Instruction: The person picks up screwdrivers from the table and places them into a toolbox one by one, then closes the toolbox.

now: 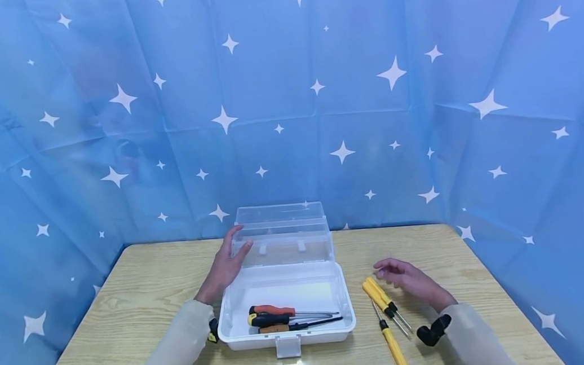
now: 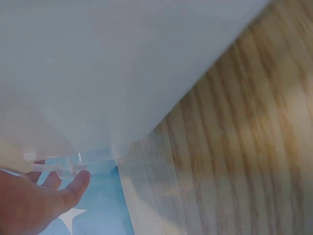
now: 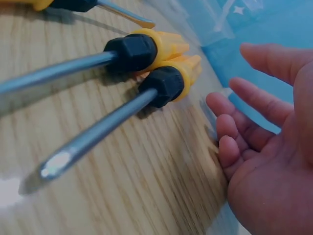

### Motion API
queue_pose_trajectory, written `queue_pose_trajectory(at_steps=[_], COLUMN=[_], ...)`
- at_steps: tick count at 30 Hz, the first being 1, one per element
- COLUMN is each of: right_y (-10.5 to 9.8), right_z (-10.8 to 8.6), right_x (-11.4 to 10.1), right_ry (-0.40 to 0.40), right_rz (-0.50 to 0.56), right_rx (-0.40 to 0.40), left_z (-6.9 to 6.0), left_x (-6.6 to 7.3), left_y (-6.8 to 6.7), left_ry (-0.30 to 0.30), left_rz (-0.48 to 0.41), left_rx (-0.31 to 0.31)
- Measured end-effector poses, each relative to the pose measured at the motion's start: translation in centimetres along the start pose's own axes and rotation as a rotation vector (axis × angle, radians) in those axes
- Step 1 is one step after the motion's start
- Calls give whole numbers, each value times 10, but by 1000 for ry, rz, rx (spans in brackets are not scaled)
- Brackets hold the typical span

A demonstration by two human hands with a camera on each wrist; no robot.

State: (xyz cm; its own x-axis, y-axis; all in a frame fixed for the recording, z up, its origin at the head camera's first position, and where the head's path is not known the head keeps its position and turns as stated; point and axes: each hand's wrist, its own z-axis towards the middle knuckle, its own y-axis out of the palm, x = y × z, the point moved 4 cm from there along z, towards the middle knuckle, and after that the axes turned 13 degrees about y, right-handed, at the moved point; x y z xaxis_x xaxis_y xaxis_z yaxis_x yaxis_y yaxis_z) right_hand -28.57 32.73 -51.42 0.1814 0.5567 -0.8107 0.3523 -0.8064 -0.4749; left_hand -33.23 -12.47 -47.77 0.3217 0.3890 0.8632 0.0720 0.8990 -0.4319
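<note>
The left arm (image 1: pixel 168 349) is slanting forward and inward, the left hand (image 1: pixel 224 266) holding its thumb wide of its fingers, while the right arm (image 1: pixel 478 333) is angling inward, the right hand (image 1: pixel 409 280) hanging with its fingers bending loosely.

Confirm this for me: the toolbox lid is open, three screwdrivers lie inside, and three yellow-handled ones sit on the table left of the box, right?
Not quite: the three yellow-handled screwdrivers are right of the box, as the head view shows. The lid is open and three screwdrivers lie inside.
</note>
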Motion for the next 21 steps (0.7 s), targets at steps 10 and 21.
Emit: queue_pose_trajectory(at_steps=[10, 21], right_y=[4, 10], right_z=[1, 0], right_x=[4, 7], right_ry=[-17, -9], right_rz=[7, 20], right_rx=[-24, 0], left_z=[0, 1], left_x=[1, 0], left_y=[-1, 0], left_ry=[9, 12], left_rz=[-9, -7], left_rx=[-2, -3])
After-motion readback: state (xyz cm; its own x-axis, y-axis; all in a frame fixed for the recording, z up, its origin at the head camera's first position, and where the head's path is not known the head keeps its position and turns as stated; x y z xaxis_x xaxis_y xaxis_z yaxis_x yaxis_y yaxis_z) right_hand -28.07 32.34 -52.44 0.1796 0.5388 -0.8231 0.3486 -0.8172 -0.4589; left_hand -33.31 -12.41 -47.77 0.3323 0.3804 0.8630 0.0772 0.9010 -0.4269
